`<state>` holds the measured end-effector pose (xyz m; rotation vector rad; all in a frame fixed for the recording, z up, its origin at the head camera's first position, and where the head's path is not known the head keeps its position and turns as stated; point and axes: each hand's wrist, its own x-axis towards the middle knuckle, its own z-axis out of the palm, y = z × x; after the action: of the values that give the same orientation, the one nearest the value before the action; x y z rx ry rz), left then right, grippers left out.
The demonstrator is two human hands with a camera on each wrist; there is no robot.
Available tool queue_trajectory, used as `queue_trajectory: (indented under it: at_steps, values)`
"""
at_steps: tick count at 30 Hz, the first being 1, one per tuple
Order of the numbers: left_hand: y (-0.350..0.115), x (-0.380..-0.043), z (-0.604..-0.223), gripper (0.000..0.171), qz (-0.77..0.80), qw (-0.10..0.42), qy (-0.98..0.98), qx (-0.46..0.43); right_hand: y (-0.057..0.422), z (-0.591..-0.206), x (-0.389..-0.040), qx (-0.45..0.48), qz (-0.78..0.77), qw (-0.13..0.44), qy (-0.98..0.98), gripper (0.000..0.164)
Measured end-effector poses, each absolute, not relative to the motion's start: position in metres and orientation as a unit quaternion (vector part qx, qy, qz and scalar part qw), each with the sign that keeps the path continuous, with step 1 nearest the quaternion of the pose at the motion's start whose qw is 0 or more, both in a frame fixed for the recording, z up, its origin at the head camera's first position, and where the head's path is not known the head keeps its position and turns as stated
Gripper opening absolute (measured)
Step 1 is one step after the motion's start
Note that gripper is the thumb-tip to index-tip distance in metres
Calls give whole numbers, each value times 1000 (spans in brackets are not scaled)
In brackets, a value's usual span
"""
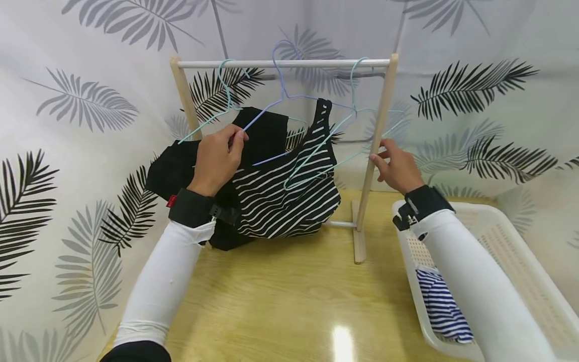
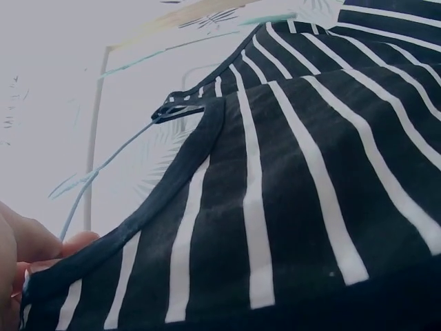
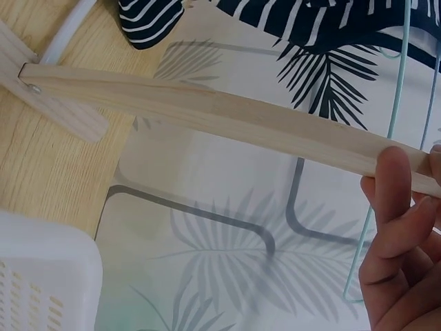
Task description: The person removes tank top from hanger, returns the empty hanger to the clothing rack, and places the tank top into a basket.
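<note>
My left hand (image 1: 219,158) pinches the shoulder strap of a black-and-white striped tank top (image 1: 285,196), at the left arm of a blue wire hanger (image 1: 282,95). The hanger's hook is over the rack's bar. The top's other strap hangs on the hanger's right side, and the left wrist view shows the striped cloth (image 2: 289,172) stretching away from my fingertips (image 2: 41,238). At the right, my right hand (image 1: 398,165) holds the wooden post (image 1: 373,136) of the clothes rack between thumb and fingers. A bare teal hanger (image 1: 353,93) hangs beside that post.
Black clothing (image 1: 169,168) hangs from another teal hanger (image 1: 226,85) at the rack's left. A white basket (image 1: 409,274) with a blue-and-white striped garment (image 1: 441,306) stands at the right on the wooden tabletop (image 1: 271,301). A leaf-patterned curtain (image 1: 457,40) lies behind.
</note>
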<state>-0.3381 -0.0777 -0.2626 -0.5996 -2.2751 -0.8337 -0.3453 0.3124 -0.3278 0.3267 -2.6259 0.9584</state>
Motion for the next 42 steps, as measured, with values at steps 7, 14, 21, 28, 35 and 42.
queue_trajectory:
  at_steps: [7,14,21,28,35,42]
  values:
    - [-80,-335,-259,29,-327,328,-855,-233,311,-328,-347,114,331,164,-922,30]
    - [-91,-323,-261,28,-343,326,-849,-232,308,-327,-346,109,331,155,-924,30]
    - [-111,-305,-263,27,-336,359,-839,-233,309,-325,-345,112,337,157,-922,29]
    - [-130,-277,-268,22,-331,372,-834,-237,311,-324,-343,107,347,137,-922,37]
    - [-142,-248,-267,19,-323,369,-840,-233,312,-324,-342,105,340,138,-924,38]
    - [-158,-226,-259,16,-309,395,-836,-223,313,-325,-344,111,343,143,-922,39]
